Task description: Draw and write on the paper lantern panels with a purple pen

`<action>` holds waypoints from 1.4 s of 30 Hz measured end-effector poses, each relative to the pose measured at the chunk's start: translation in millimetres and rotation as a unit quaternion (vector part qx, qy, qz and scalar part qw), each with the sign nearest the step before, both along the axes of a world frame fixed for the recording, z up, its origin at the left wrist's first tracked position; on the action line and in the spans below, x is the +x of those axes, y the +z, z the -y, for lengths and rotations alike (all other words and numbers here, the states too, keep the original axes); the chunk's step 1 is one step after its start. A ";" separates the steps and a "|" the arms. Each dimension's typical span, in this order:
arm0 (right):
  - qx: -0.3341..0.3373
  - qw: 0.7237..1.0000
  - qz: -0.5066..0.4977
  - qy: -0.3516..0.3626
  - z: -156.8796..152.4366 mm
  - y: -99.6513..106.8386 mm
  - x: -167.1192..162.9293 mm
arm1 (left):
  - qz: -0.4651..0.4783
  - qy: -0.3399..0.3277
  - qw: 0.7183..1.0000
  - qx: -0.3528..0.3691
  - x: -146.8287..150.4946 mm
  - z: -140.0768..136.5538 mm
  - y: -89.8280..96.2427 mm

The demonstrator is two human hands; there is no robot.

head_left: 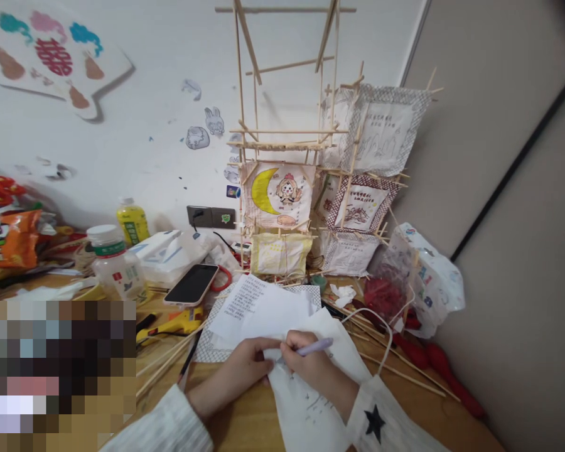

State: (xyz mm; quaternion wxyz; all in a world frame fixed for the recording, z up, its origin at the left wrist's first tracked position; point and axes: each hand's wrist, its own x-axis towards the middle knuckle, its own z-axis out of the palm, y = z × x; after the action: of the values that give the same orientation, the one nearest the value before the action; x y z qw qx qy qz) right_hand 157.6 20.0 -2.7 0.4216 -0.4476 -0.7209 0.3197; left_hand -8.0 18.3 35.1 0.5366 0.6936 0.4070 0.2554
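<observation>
Right hand (311, 364) grip clamped on purple pen (314, 346), tip down on white paper (306, 408) directly beneath (left hand (245, 370) flat, fingers apart, pinning sheet just beside).

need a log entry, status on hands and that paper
Right hand gripping a lilac pen, tip on the white paper. Left hand flat, pinning the paper. Bamboo sticks and phone lie nearby, clear of hands.

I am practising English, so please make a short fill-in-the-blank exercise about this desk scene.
1. The right hand holds a pale purple ____.
2. The left hand presses on a sheet of white ____.
3. The phone lies with its dark screen facing ____.

Missing words: pen; paper; up
</observation>
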 end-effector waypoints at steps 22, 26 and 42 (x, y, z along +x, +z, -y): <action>-0.055 0.997 -0.054 0.018 -1.2 -6.3 0.1 | 0.021 -0.014 1.000 -0.004 -0.5 -0.1 0.6; -0.058 0.993 -0.098 0.012 0.7 1.3 -0.2 | 0.018 0.001 1.000 -0.016 0.3 0.3 -2.7; 0.071 0.954 -0.129 -0.260 -28.1 34.3 76.8 | 0.070 0.146 0.984 0.078 -13.9 -3.0 2.1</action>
State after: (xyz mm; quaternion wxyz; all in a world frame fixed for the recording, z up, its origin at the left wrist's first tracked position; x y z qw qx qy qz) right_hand 234.4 48.1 31.6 0.6100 -0.5439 -0.5397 0.2020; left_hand -21.9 21.3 37.3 0.4650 0.6472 0.4438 0.4097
